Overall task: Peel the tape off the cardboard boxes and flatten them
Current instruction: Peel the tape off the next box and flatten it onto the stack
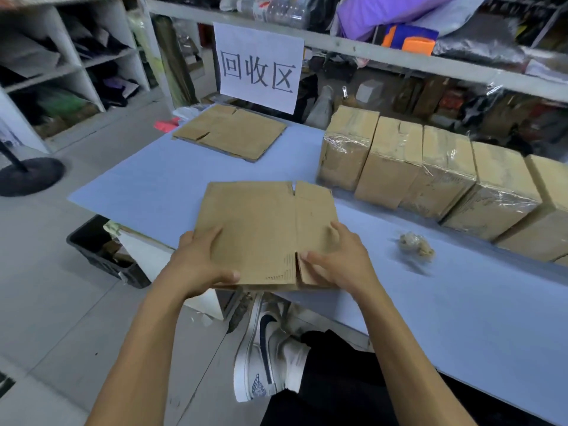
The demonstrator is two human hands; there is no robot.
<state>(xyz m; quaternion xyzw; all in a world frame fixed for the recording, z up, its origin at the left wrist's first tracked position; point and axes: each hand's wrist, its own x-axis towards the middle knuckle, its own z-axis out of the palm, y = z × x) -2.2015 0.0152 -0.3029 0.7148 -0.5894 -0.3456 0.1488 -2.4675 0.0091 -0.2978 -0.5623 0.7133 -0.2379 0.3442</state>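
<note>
A flattened brown cardboard box (264,232) is held between both hands, its near edge lifted just past the near edge of the pale blue tabletop (153,182) and its far edge reaching out over it. The left hand (199,259) grips the near left corner, thumb curled on top and fingers under the board. The right hand (335,259) holds the near right flap, thumb and fingers spread on the upper face with the fingertips curling round the flap's edge. Just right of the right hand lies a crumpled wad of clear peeled tape (416,245) on the tabletop. Beyond it, further right and ahead of the hands, a row of upright brown cardboard boxes wrapped in shiny clear tape (430,173) stands side by side, touching one another. Straight ahead of the hands, well apart, a second flattened brown cardboard sheet (230,130) lies at the far end of the tabletop, beneath a white paper sign with black characters (258,66). Left of and below the left hand a black plastic crate (101,253) sits on the grey tiled floor, and below the hands a white sneaker with a dark swoosh (267,348) shows.
</note>
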